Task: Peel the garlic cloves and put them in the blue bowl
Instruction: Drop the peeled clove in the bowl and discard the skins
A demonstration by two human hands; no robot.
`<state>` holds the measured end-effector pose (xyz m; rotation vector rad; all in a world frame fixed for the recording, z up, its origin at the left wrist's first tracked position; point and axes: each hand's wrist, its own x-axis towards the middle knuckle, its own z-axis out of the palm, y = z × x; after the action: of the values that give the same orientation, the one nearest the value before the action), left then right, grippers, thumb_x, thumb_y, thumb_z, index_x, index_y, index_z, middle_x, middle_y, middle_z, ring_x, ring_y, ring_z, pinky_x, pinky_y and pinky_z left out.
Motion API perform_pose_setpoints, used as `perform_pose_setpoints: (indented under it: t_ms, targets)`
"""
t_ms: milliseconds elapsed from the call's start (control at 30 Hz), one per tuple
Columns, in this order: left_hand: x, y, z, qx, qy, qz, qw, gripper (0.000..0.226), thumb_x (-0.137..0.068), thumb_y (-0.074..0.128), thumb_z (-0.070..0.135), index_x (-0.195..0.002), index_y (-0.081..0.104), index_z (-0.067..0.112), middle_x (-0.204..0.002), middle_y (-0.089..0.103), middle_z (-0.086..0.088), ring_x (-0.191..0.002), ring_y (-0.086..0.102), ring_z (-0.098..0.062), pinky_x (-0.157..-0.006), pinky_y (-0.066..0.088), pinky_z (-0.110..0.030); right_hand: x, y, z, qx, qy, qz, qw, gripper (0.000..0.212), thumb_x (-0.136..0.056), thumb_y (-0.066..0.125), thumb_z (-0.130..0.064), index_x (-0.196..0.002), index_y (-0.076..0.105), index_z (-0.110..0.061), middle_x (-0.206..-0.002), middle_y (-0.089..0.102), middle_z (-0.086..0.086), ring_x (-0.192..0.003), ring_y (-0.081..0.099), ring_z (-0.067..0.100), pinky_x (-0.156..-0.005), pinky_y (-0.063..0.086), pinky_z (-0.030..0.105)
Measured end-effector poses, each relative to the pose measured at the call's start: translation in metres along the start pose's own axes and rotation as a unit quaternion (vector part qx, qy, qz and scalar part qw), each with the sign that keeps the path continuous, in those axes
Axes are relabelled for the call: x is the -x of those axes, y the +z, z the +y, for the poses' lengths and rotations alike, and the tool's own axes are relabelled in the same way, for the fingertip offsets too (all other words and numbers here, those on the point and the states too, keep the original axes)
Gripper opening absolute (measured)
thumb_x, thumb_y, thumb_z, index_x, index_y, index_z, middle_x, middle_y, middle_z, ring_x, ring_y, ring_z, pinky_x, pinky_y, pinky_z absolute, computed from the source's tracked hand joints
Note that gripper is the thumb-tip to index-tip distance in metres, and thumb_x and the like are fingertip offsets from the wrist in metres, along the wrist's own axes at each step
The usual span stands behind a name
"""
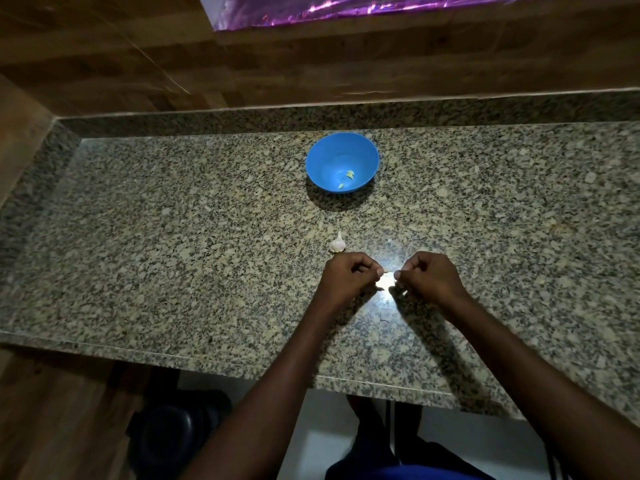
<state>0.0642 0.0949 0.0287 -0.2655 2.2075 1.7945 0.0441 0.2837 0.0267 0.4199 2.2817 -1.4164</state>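
Near the middle of the frame, low down, the left hand (348, 277) and the right hand (427, 277) sit close together over the speckled stone counter (173, 237). Both have curled fingers. They pinch a tiny garlic clove (387, 271) between them, but it is too small to see well. Just above the left hand, a garlic bulb (337, 243) lies on the counter. Higher up, in the upper middle, stands the blue bowl (342, 161). Two small peeled cloves (347, 178) lie inside it. Wood panels (104, 64) fill the top of the frame.
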Motion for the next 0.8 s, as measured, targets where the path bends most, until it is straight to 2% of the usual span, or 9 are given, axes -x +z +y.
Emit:
perform_pose_setpoints:
  t_ms: [100, 200, 300, 400, 500, 567, 633, 733, 800]
  targets:
    - [-0.002, 0.0, -0.002, 0.008, -0.01, 0.0, 1.0, 0.009, -0.087, 0.077, 0.012, -0.089, 0.075, 0.004, -0.079, 0.075, -0.012, -0.073, 0.075, -0.029, -0.069, 0.063, -0.038, 0.005, -0.001, -0.001, -0.002, -0.052, -0.022, 0.998, 0.009, -0.077, 0.077, -0.011, -0.073, 0.075, -0.019, -0.065, 0.071, 0.009, -0.059, 0.067, 0.023, -0.061, 0.057, 0.038]
    - [-0.004, -0.001, -0.007, -0.014, -0.009, -0.001, 1.0, 0.008, -0.086, 0.078, 0.016, -0.087, 0.076, 0.009, -0.077, 0.075, -0.009, -0.075, 0.075, -0.029, -0.074, 0.063, -0.045, 0.013, -0.003, -0.01, -0.076, -0.053, -0.057, 0.994, 0.013, -0.09, 0.071, -0.011, -0.083, 0.076, -0.001, -0.074, 0.073, 0.02, -0.053, 0.068, 0.017, -0.05, 0.052, 0.027]
    - [-0.004, 0.0, -0.007, -0.017, -0.011, -0.004, 1.0, 0.008, -0.085, 0.078, 0.017, -0.086, 0.076, 0.01, -0.076, 0.075, -0.009, -0.071, 0.074, -0.026, -0.07, 0.062, -0.042, 0.015, -0.003, -0.012, -0.093, -0.053, -0.067, 0.992, 0.017, -0.089, 0.074, -0.013, -0.082, 0.074, 0.003, -0.071, 0.072, 0.02, -0.054, 0.067, 0.019, -0.052, 0.052, 0.028]
    - [-0.002, 0.001, -0.004, 0.018, -0.03, -0.013, 0.999, 0.01, -0.088, 0.075, 0.013, -0.089, 0.075, 0.004, -0.075, 0.073, -0.014, -0.062, 0.067, -0.019, -0.059, 0.056, -0.029, 0.012, -0.003, -0.01, -0.125, -0.02, -0.087, 0.988, 0.016, -0.089, 0.073, -0.01, -0.081, 0.073, 0.004, -0.072, 0.069, 0.023, -0.058, 0.062, 0.024, -0.054, 0.053, 0.029]
    - [-0.002, 0.001, -0.004, 0.094, -0.069, -0.032, 0.993, 0.012, -0.092, 0.071, 0.01, -0.092, 0.072, -0.002, -0.078, 0.069, -0.019, -0.063, 0.062, -0.019, -0.064, 0.055, -0.03, 0.011, -0.003, -0.012, -0.179, 0.017, -0.122, 0.976, 0.014, -0.091, 0.07, -0.008, -0.082, 0.071, 0.003, -0.07, 0.067, 0.017, -0.057, 0.057, 0.022, -0.052, 0.05, 0.024]
    - [0.0, 0.002, -0.003, 0.136, -0.099, -0.051, 0.985, 0.01, -0.093, 0.069, 0.01, -0.093, 0.073, 0.0, -0.078, 0.07, -0.014, -0.064, 0.062, -0.016, -0.067, 0.055, -0.027, 0.011, -0.002, -0.012, -0.192, 0.02, -0.13, 0.973, 0.012, -0.092, 0.068, -0.007, -0.085, 0.07, 0.003, -0.07, 0.067, 0.014, -0.055, 0.056, 0.019, -0.049, 0.048, 0.021]
    - [0.0, 0.002, -0.004, 0.151, -0.126, -0.054, 0.979, 0.009, -0.093, 0.068, 0.01, -0.091, 0.073, 0.003, -0.076, 0.069, -0.01, -0.062, 0.061, -0.013, -0.063, 0.054, -0.023, 0.01, -0.001, -0.009, -0.202, 0.02, -0.129, 0.971, 0.013, -0.094, 0.066, -0.007, -0.085, 0.07, 0.001, -0.071, 0.067, 0.013, -0.057, 0.057, 0.019, -0.052, 0.049, 0.023]
    - [-0.002, 0.001, -0.011, 0.115, -0.132, -0.014, 0.985, 0.011, -0.091, 0.072, 0.013, -0.083, 0.073, 0.006, -0.071, 0.068, -0.012, -0.058, 0.058, -0.018, -0.06, 0.051, -0.028, 0.007, -0.001, -0.006, -0.212, 0.027, -0.113, 0.97, 0.017, -0.096, 0.064, -0.008, -0.084, 0.07, 0.001, -0.07, 0.066, 0.015, -0.059, 0.056, 0.023, -0.056, 0.05, 0.029]
    - [-0.002, 0.003, -0.012, 0.033, -0.113, 0.033, 0.992, 0.014, -0.087, 0.076, 0.017, -0.075, 0.074, 0.01, -0.067, 0.07, -0.01, -0.056, 0.06, -0.02, -0.061, 0.052, -0.031, 0.006, -0.002, -0.005, -0.196, 0.032, -0.093, 0.976, 0.018, -0.096, 0.063, -0.008, -0.083, 0.07, 0.002, -0.067, 0.065, 0.014, -0.056, 0.057, 0.023, -0.053, 0.05, 0.028]
